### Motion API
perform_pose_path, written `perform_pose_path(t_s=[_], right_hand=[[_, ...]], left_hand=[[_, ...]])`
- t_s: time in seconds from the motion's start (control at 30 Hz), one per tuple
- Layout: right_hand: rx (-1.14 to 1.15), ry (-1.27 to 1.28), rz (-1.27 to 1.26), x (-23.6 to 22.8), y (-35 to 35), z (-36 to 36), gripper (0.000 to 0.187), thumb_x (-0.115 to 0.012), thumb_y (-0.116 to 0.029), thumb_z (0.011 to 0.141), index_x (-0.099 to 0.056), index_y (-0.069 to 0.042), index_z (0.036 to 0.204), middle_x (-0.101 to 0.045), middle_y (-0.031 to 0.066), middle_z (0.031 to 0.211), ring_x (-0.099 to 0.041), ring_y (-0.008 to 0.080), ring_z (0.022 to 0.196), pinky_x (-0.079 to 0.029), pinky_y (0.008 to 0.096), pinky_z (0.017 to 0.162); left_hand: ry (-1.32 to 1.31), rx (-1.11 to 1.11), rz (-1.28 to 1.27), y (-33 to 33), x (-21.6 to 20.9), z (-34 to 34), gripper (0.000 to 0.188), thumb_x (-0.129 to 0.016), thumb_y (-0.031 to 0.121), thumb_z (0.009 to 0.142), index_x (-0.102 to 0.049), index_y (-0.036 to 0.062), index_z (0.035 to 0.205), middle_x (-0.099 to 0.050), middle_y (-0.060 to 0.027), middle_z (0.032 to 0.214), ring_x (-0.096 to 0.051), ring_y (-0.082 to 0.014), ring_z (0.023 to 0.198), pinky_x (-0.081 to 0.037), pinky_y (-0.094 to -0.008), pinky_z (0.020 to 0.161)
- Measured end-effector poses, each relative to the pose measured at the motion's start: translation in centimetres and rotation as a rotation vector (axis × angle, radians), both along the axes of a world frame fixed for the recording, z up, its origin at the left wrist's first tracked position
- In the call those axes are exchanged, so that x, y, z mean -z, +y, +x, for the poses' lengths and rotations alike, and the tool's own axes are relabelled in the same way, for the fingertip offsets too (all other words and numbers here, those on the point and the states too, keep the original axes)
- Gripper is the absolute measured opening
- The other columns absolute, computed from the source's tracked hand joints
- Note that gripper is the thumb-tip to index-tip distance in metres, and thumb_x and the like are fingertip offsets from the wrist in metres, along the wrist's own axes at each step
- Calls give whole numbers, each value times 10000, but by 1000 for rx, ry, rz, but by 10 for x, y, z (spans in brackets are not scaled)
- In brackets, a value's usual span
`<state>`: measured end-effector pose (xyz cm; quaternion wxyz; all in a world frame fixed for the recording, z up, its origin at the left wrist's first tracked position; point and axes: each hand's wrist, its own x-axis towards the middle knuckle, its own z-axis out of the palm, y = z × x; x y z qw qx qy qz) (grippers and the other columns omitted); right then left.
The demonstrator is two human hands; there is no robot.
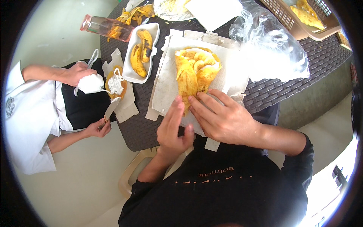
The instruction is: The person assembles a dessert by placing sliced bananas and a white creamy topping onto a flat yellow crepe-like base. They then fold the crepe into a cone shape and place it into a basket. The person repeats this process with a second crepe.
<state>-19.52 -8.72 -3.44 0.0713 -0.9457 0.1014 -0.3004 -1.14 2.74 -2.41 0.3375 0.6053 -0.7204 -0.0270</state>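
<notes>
At the crepe's tip: right hand (225, 121) rests its bent fingertips on the narrow end, apparently to keep the fold shut; its thumb is hidden, so I can't tell whether it pinches
Just left of it: left hand (172, 128) stands wide, thumb well off from straight fingers; those fingers border the same edge, perhaps as a side stop
Yellow crepe (187, 75): lying folded into a cone, mouth pointing away, which seems to keep banana slices (204, 58) and white cream from spilling
White sheet (164, 87): spread beneath the crepe, probably keeping it off the weave
Foam tray (130, 73): just left of the sheet, corralling two bananas (145, 45)
Co-worker: one hand (77, 73) grips a white piping bag (90, 84) beside a cream-topped round (115, 85); the other holds a knife (112, 109) close by
Far side: banana peels (136, 14) near a pink-tinted bottle (107, 28); clear plastic bag (272, 49) slumped to the right, brown basket (317, 36) beyond
Tabletop (130, 132): dark, woven, curved at the edge
Room: pale floor (75, 166), beige chair (128, 172) beside the person; harsh light at lower right
</notes>
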Motion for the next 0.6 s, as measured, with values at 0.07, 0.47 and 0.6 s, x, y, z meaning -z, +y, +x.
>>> perform_pose_path(t_s=[0.07,0.47,0.6], right_hand=[[4,0,-4,0,0,-1,342,-691,-165,782,-753,23,1060,-669,156,1277,-625,296,1188,-477,449,1059],[7,2,-97,1,-1,0,386,-610,-238,861,-714,12,1137,-663,165,1242,-586,300,1207,-465,463,1053],[16,-9,-97,0,-1,1,424,-593,-245,886,-683,11,1211,-656,162,1255,-570,299,1244,-458,470,1069]], left_hand=[[-73,-133,19,0,-5,-1,443,-733,15,879,-622,-75,1298,-659,-272,1283,-680,-415,1170,-570,-444,968],[-119,-197,-57,-8,-4,-7,365,-816,-80,769,-736,-26,1120,-724,-173,1104,-714,-301,943,-584,-365,814],[-134,-199,-69,-9,-3,-7,305,-807,-88,771,-746,-38,1065,-722,-169,1093,-710,-299,930,-586,-364,801]])
